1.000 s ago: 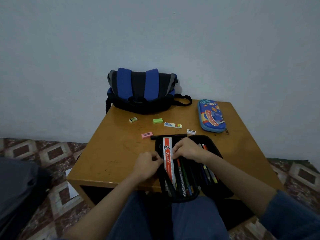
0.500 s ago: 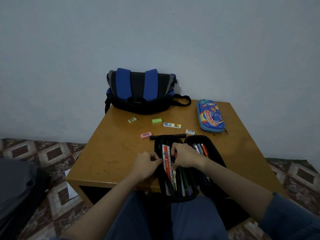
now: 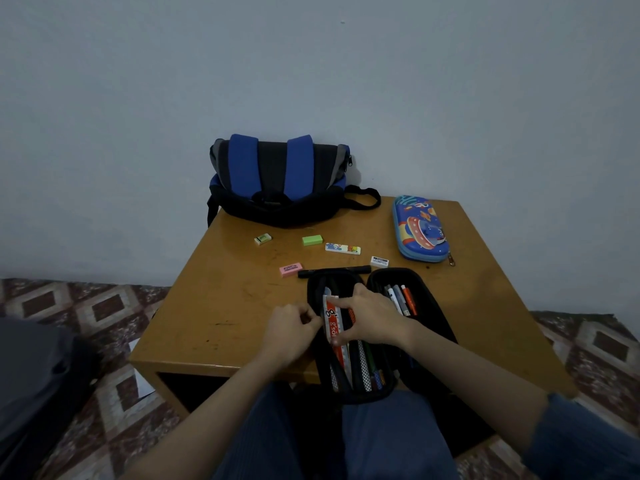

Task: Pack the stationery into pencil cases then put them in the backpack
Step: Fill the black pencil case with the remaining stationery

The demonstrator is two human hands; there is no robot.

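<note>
The right grip (image 3: 370, 317) pinches the ruler (image 3: 332, 320) inside the black case (image 3: 429, 306) at the surface's (image 3: 225, 306) near edge; the left grip (image 3: 291, 329) curls at its rim, hold unclear. Beyond lie marker (image 3: 334, 271), erasers (image 3: 312, 240), blue case (image 3: 419, 230), backpack (image 3: 277, 181).

Both hands in close

Reaches in from below with both forearms bare. Curls left hand (image 3: 291, 329) fingers, pinching the pencil case (image 3: 320, 368) rim. Spans the ruler (image 3: 332, 318) with right hand (image 3: 372, 320), forefinger stretched above, thumb tucked below.

Dim, bluish, soft wide-angle view
</note>
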